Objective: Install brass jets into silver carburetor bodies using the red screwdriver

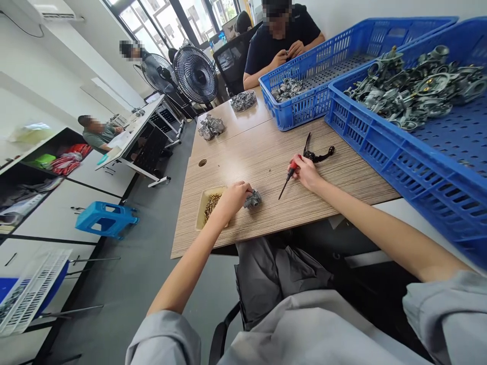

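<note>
My left hand (239, 195) is closed at a small grey metal carburetor body (253, 199) on the wooden table, its fingers at the part's upper side. Just left of it, partly behind my wrist, a cream tray (199, 215) holds many small brass pieces (211, 207). My right hand (306, 172) grips a screwdriver (292, 166) with a red and black handle; its dark shaft points down and to the left, over the tabletop. Beyond that hand lies a black object with thin arms (319, 155), its kind unclear.
Two blue crates (304, 109) (384, 134) with metal castings line the right side. Metal part piles (211, 126) (243, 101) sit farther back on the table (239, 152). A co-worker (283, 45) sits across, handling something small. A fan (195, 74) and blue stool (104, 219) stand left.
</note>
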{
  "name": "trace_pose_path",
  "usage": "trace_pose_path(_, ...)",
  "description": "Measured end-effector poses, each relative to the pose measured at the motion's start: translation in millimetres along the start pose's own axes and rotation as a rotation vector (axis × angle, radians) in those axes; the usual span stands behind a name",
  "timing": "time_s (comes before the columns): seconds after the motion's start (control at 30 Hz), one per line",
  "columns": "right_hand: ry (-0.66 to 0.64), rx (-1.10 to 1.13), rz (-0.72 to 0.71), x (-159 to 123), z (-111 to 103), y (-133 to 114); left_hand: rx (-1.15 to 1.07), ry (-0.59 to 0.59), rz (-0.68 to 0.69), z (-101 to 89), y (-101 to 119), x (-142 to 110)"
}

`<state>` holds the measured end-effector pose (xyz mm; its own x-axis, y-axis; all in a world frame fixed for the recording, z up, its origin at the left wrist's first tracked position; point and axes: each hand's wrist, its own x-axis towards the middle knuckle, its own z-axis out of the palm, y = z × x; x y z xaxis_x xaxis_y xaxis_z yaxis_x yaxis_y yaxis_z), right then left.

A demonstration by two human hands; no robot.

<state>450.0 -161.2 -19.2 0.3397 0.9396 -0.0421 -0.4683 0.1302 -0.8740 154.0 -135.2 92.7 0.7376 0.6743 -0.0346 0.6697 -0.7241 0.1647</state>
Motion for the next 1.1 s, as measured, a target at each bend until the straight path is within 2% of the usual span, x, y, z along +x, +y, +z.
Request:
trace_pose_path(0.2, 0.013, 0.031, 0.038, 0, 2, -4, -0.074, 0.086, 0.025, 7.3, -6, -2)
trace_pose_path(0.63, 0.003, 0.031, 0.02, 2, 0, 1, -0.083, 0.075, 0.021, 7.6, -5, -8)
trace_pose_path(0.87, -0.014, 0.007, 0.027, 2, -2, 1, -0.245, 0.133, 0.001, 9.2, -9, -9)
trace_pose_path(1.1, -0.012, 0.011, 0.03, 0, -1, -1, -0.266, 0.149, -0.007, 12.5, -10, -8)
